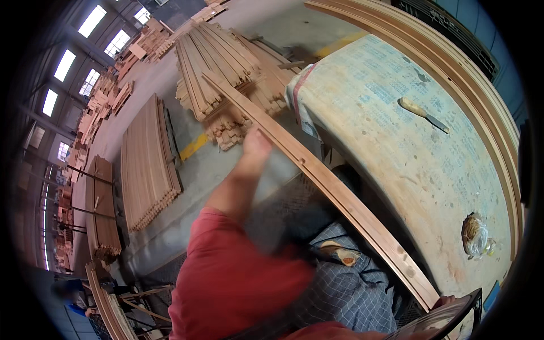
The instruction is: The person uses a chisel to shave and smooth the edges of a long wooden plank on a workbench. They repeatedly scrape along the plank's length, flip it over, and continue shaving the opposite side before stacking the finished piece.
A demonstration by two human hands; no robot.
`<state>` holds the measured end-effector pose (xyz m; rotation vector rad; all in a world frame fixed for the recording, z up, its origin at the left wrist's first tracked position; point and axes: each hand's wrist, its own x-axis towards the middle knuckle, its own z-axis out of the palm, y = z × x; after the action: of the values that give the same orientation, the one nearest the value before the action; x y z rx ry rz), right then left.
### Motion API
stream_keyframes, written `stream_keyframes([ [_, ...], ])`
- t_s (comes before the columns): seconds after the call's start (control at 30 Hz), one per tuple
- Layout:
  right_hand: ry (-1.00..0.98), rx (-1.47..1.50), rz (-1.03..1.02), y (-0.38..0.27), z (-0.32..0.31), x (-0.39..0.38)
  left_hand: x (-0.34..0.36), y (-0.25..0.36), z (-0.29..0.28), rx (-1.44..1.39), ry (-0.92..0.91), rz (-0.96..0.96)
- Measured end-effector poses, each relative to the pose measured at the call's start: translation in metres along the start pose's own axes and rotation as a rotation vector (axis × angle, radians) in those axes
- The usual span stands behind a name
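Note:
A long grooved wooden board (340, 198) crosses the middle diagonally, tilted from the pile at upper center down to the lower right. My left hand (258, 144) grips it from underneath, slightly blurred. My right hand (443, 300) is wrapped at the board's lower end, partly hidden by a dark-rimmed object. Beside the board stands a worktable with a stained printed cover (385, 158), carrying a wood-handled scraper or putty knife (422, 114) and, near its right side, a crumpled bag of brownish material (475, 235).
Stacked boards (215, 68) stand on the floor ahead, with another flat stack (147, 164) and a strapped bundle (99, 209) to the left. Long mouldings (476, 96) run along the table's far side. A co-worker in blue (79, 303) is at the lower left. More timber piles (119, 73) line the windowed wall.

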<state>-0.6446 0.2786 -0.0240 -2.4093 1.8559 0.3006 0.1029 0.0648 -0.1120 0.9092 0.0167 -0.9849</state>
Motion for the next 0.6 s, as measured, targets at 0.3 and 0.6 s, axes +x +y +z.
stream_keyframes([
  [0.3, 0.242, 0.342, -0.165, -0.221, -0.043, 0.142, -0.116, -0.069, -0.017, 0.204, -0.204, -0.264],
  [0.6, 0.231, 0.385, -0.414, -0.327, -0.055, 0.236, -0.19, -0.148, -0.003, -0.037, -0.278, -0.549],
])
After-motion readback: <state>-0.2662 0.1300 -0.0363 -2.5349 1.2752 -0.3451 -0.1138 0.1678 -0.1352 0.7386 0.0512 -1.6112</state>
